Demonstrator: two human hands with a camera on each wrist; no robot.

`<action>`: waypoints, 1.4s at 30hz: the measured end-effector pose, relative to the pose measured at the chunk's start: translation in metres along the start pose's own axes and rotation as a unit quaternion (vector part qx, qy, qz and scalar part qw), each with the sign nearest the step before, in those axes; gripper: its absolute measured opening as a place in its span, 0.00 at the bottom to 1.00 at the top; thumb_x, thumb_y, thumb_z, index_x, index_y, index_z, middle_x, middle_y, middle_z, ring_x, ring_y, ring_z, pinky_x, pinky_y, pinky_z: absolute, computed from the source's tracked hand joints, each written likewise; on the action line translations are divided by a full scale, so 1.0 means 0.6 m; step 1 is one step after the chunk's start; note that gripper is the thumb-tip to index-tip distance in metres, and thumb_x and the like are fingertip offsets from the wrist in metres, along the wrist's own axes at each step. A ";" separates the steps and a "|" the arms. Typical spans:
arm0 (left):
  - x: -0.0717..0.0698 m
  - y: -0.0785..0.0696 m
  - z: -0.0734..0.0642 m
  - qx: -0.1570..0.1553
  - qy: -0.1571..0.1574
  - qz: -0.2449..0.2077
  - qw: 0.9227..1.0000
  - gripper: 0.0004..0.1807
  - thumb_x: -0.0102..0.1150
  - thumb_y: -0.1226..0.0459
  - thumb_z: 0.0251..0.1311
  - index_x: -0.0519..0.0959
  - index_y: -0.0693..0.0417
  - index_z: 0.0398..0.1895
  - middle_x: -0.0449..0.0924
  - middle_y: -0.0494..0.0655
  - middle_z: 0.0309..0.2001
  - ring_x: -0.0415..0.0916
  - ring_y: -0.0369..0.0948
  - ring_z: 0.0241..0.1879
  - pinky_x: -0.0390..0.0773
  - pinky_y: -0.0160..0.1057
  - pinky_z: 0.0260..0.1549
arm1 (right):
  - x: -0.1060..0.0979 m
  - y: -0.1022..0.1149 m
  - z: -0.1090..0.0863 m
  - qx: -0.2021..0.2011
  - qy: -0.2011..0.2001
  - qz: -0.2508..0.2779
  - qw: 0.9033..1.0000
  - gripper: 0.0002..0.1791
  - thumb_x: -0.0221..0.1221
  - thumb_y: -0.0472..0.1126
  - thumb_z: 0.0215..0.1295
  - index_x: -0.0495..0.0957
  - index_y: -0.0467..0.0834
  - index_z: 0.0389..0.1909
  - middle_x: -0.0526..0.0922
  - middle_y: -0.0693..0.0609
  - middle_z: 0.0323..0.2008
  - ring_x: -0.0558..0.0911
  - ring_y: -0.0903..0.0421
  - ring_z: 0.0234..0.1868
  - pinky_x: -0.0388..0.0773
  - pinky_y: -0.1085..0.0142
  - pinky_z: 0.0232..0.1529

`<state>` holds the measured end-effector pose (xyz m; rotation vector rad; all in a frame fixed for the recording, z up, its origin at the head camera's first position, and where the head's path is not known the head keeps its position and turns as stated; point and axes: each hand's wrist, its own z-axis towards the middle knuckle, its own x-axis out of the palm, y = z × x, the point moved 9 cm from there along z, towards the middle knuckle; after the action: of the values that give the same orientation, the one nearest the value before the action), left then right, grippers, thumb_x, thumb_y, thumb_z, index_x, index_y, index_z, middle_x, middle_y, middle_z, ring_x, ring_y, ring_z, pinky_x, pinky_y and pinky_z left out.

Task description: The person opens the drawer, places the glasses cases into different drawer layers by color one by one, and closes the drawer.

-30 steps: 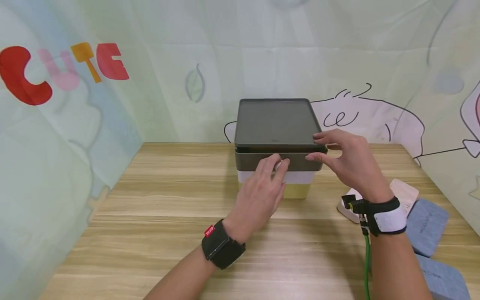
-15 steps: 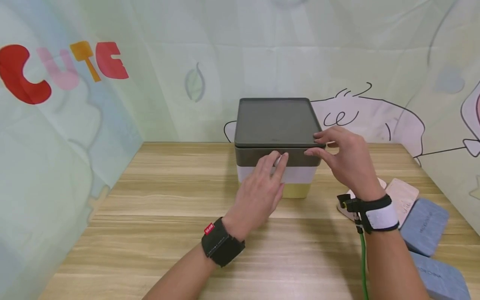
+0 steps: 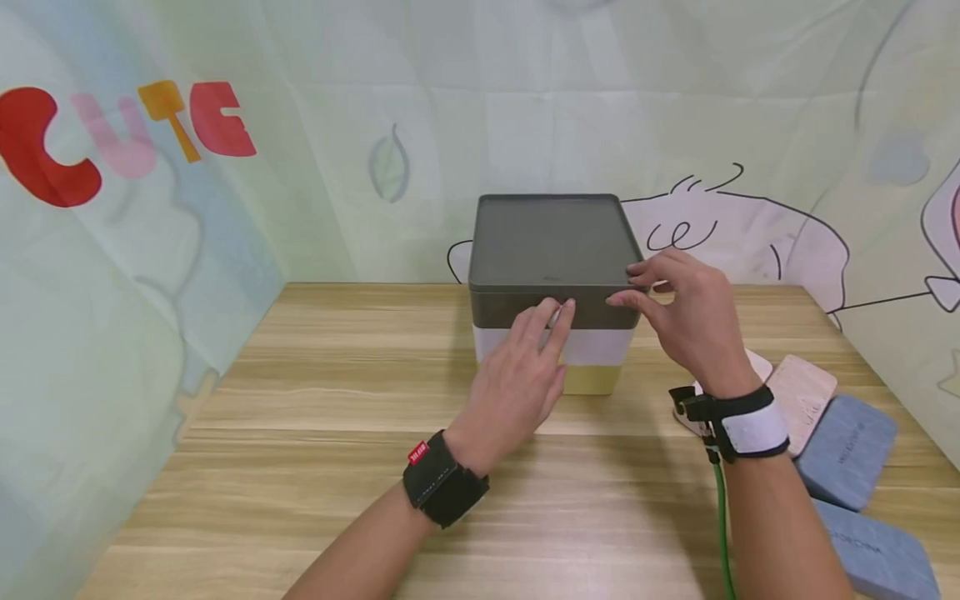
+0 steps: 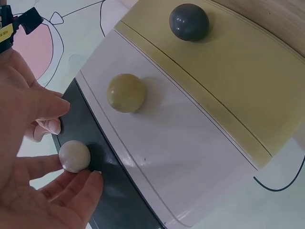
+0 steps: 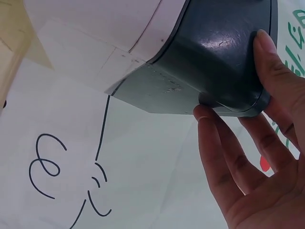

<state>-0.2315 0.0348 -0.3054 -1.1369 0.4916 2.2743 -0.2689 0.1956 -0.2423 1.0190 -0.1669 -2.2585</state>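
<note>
The left hand (image 3: 513, 387) holds a white knob (image 4: 75, 156) narrowly between its fingers, on the dark top tier (image 3: 551, 242) of a three-tier box (image 3: 600, 346) at the back of the wooden surface (image 3: 337, 375). The right hand (image 3: 693, 317) pinches that tier's near right corner; uneven force there might jam the tier or tip the box.

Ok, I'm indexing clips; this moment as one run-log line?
left grip: holds white knob | right grip: holds grey box by corner | box: atop white section
</note>
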 end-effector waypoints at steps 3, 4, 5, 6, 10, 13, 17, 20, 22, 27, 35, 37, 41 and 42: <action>0.002 0.002 0.000 -0.004 0.000 -0.007 1.000 0.41 0.65 0.58 0.66 0.59 0.57 0.78 0.66 0.54 0.71 0.68 0.47 0.68 0.82 0.35 0.52 | 0.002 -0.001 0.000 0.003 0.003 -0.003 1.000 0.14 0.75 0.41 0.53 0.82 0.36 0.32 0.88 0.41 0.40 0.87 0.42 0.41 0.85 0.49 0.42; 0.002 0.002 0.000 -0.006 -0.001 -0.010 1.000 0.40 0.65 0.58 0.66 0.60 0.57 0.78 0.66 0.54 0.70 0.69 0.47 0.67 0.83 0.35 0.51 | 0.002 -0.002 0.000 0.004 0.005 -0.003 1.000 0.14 0.75 0.41 0.53 0.82 0.36 0.32 0.88 0.41 0.40 0.87 0.42 0.41 0.85 0.49 0.42; 0.002 0.002 0.000 -0.007 -0.003 -0.012 1.000 0.39 0.64 0.58 0.66 0.61 0.57 0.77 0.66 0.54 0.70 0.69 0.47 0.67 0.83 0.35 0.50 | 0.003 -0.002 0.000 0.005 0.008 -0.003 1.000 0.14 0.75 0.40 0.53 0.82 0.36 0.32 0.88 0.41 0.40 0.87 0.42 0.41 0.85 0.49 0.42; 0.001 0.001 0.000 -0.008 -0.006 -0.015 1.000 0.38 0.64 0.59 0.66 0.62 0.56 0.77 0.66 0.54 0.69 0.70 0.47 0.66 0.83 0.35 0.50 | 0.004 -0.003 0.000 0.006 0.011 -0.002 1.000 0.14 0.75 0.40 0.53 0.82 0.36 0.32 0.88 0.41 0.40 0.87 0.42 0.41 0.86 0.49 0.42; -0.008 -0.001 -0.001 -0.017 -0.042 -0.033 0.998 0.32 0.63 0.63 0.65 0.67 0.55 0.72 0.68 0.55 0.63 0.73 0.47 0.60 0.83 0.33 0.39 | 0.004 -0.005 -0.001 0.008 0.022 0.007 1.000 0.14 0.75 0.39 0.53 0.81 0.36 0.32 0.87 0.42 0.40 0.86 0.43 0.42 0.86 0.50 0.41; -0.018 -0.004 -0.001 -0.015 -0.075 -0.045 0.996 0.23 0.62 0.67 0.64 0.73 0.56 0.63 0.71 0.54 0.57 0.74 0.46 0.52 0.80 0.31 0.33 | 0.001 -0.006 0.001 0.005 0.026 0.016 1.000 0.14 0.75 0.39 0.54 0.80 0.36 0.32 0.87 0.42 0.40 0.86 0.44 0.43 0.86 0.50 0.42; -0.022 -0.010 -0.002 -0.005 -0.088 -0.032 0.996 0.13 0.62 0.69 0.63 0.81 0.57 0.51 0.76 0.51 0.49 0.75 0.43 0.43 0.78 0.30 0.32 | -0.002 -0.006 0.002 -0.004 0.036 0.028 0.999 0.12 0.74 0.39 0.55 0.80 0.38 0.32 0.86 0.45 0.41 0.86 0.47 0.45 0.86 0.52 0.42; -0.015 -0.009 -0.005 -0.010 -0.075 -0.015 0.997 0.12 0.63 0.70 0.61 0.84 0.57 0.48 0.79 0.50 0.45 0.76 0.41 0.39 0.78 0.30 0.29 | -0.003 -0.006 0.002 -0.011 0.046 0.034 0.998 0.10 0.73 0.37 0.57 0.81 0.39 0.32 0.86 0.46 0.41 0.86 0.47 0.46 0.86 0.54 0.42; -0.007 -0.007 -0.007 -0.016 -0.063 -0.008 0.998 0.13 0.64 0.70 0.60 0.83 0.56 0.48 0.80 0.49 0.45 0.77 0.41 0.38 0.80 0.31 0.28 | -0.003 -0.007 0.002 -0.012 0.052 0.034 0.998 0.09 0.72 0.37 0.58 0.81 0.39 0.33 0.86 0.46 0.42 0.86 0.48 0.47 0.86 0.54 0.42; 0.021 -0.005 -0.011 -0.020 -0.027 -0.004 0.999 0.15 0.65 0.69 0.60 0.82 0.55 0.51 0.79 0.47 0.44 0.77 0.40 0.36 0.80 0.33 0.25 | 0.002 -0.011 0.002 -0.006 0.062 0.022 0.998 0.08 0.71 0.37 0.60 0.81 0.40 0.34 0.85 0.47 0.43 0.86 0.48 0.47 0.86 0.54 0.43; 0.043 -0.007 -0.015 -0.011 -0.011 0.008 1.000 0.19 0.71 0.67 0.58 0.82 0.55 0.53 0.77 0.48 0.47 0.78 0.40 0.40 0.83 0.33 0.29 | 0.003 -0.010 0.002 -0.004 0.071 0.016 0.997 0.08 0.71 0.37 0.61 0.82 0.40 0.36 0.85 0.46 0.46 0.85 0.48 0.47 0.86 0.55 0.44; 0.046 -0.008 -0.015 -0.010 -0.010 0.006 1.000 0.20 0.73 0.67 0.57 0.81 0.56 0.53 0.77 0.49 0.48 0.78 0.41 0.42 0.83 0.32 0.31 | 0.002 -0.010 0.002 -0.001 0.071 0.019 0.997 0.08 0.71 0.37 0.60 0.82 0.39 0.35 0.83 0.45 0.48 0.84 0.48 0.48 0.86 0.53 0.44; 0.053 -0.008 -0.016 -0.010 -0.009 -0.011 1.000 0.20 0.71 0.71 0.57 0.81 0.57 0.54 0.75 0.50 0.49 0.77 0.42 0.44 0.83 0.32 0.33 | -0.001 -0.014 0.000 0.006 0.068 0.022 0.997 0.10 0.72 0.37 0.60 0.81 0.38 0.35 0.76 0.43 0.51 0.82 0.47 0.47 0.86 0.52 0.44; 0.054 -0.007 -0.017 -0.011 -0.009 -0.015 1.000 0.20 0.71 0.72 0.57 0.80 0.57 0.54 0.75 0.51 0.49 0.77 0.43 0.44 0.83 0.32 0.33 | -0.002 -0.015 -0.001 0.007 0.068 0.023 0.997 0.10 0.72 0.37 0.59 0.81 0.38 0.36 0.74 0.43 0.50 0.82 0.47 0.47 0.86 0.52 0.44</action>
<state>-0.2387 0.0428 -0.3378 -1.1268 0.4405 2.2669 -0.2725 0.2033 -0.2454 1.1612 -0.1459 -2.1409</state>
